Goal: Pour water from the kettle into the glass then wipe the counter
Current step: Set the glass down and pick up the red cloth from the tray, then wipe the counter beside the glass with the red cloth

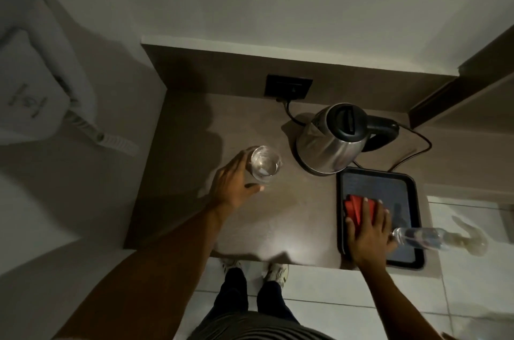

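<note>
My left hand is curled around the glass, which stands upright on the counter, left of the kettle. My right hand lies flat, fingers spread, pressing on the red cloth in the black tray at the near right. A clear bottle lies just beside it. I can read no label on anything.
</note>
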The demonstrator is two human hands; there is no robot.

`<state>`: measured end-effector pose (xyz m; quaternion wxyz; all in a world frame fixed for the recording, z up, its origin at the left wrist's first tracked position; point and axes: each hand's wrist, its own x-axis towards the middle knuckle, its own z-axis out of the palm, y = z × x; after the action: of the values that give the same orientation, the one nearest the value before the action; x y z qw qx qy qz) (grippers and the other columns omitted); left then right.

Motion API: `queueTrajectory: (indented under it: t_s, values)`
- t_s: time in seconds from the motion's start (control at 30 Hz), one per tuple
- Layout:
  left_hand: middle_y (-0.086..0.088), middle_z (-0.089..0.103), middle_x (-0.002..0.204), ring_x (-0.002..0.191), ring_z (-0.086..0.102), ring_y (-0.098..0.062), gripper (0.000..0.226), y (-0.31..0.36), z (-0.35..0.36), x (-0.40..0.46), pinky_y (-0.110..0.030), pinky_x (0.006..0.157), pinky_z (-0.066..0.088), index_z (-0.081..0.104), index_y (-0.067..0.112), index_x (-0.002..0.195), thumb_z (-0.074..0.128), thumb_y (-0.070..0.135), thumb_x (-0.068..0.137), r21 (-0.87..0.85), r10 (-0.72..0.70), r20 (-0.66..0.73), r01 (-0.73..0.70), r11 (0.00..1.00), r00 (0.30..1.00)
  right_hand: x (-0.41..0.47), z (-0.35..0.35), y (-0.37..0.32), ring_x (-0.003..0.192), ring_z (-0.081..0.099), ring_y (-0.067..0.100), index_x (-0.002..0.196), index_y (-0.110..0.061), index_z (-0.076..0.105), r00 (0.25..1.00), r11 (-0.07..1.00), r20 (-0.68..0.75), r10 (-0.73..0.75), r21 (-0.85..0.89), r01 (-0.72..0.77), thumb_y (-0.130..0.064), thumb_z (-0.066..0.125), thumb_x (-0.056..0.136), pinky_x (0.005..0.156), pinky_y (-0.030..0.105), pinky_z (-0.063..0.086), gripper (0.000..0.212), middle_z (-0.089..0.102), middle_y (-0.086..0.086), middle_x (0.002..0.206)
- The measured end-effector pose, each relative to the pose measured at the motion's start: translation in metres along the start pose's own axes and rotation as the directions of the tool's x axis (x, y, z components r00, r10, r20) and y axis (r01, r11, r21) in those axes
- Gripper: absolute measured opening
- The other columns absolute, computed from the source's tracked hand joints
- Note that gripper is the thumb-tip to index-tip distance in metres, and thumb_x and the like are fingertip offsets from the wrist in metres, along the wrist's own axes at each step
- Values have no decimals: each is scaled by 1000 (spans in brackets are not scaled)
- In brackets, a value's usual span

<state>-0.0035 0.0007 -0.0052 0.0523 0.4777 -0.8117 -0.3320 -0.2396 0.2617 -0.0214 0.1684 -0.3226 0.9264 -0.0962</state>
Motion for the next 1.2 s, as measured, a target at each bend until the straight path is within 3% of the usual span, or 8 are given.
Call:
queueTrajectory:
  t_s: [0.23,0.47,0.57,0.8,0.9,1.0,1.07,1.2]
  values:
    - [-5,18,167,153,19,-25,80,-69,-24,-52,-44,123,20,25,19,157,55,56,93,281,39,38,-48,959,999,15,-8,-9,127,36,57,143,-7,43,998,999,-47,40,-26,-42,-13,72,84,102,72,36,67,42,33,140]
    - [-8,22,165,150,27,-31,72,-136,-34,-57,-51,117,29,32,20,154,15,63,98,479,32,39,-47,876,999,4,-11,-66,132,37,47,150,-11,37,981,987,-131,-146,47,153,-12,65,89,105,59,38,67,42,27,145]
    - [-7,19,166,153,20,-26,66,-142,-24,-58,-44,121,17,26,24,155,22,59,100,489,52,-15,-38,872,999,-6,29,-102,129,41,49,148,-7,40,933,931,-16,-358,-78,356,-14,76,80,103,59,44,77,45,27,145]
    - [-7,26,165,153,23,-23,64,-156,-15,-58,-46,121,24,38,23,153,40,55,98,443,160,-147,-79,893,976,-14,77,-175,127,40,52,142,-7,44,960,989,-258,107,123,-77,-28,53,90,105,61,38,58,42,29,143]
    - [-10,31,163,151,28,-25,60,-160,-7,-59,-48,119,29,44,20,150,50,48,97,452,241,-241,-111,885,940,-60,99,-222,120,49,37,127,-34,52,971,961,-140,-192,174,215,-29,48,89,103,59,44,39,55,12,133]
    - [-9,32,162,151,28,-25,60,-163,-6,-61,-47,119,28,44,19,150,53,46,98,449,268,-283,-120,885,921,-105,117,-210,124,45,32,136,-24,48,645,645,43,-763,-24,764,-34,59,89,98,54,51,50,54,11,136]
    - [-10,33,162,151,29,-25,60,-162,-6,-60,-47,119,28,44,19,150,52,47,97,440,271,-287,-125,889,919,-75,104,-171,122,51,22,133,-22,52,520,522,107,-847,-6,853,-27,55,94,102,48,47,39,55,0,131]
    - [-10,30,163,151,29,-26,62,-159,-6,-61,-47,120,26,42,20,151,47,50,97,437,220,-240,-97,894,946,-6,63,-113,121,46,47,139,-14,50,939,945,-115,-324,12,327,-10,63,76,102,52,39,64,48,23,137]
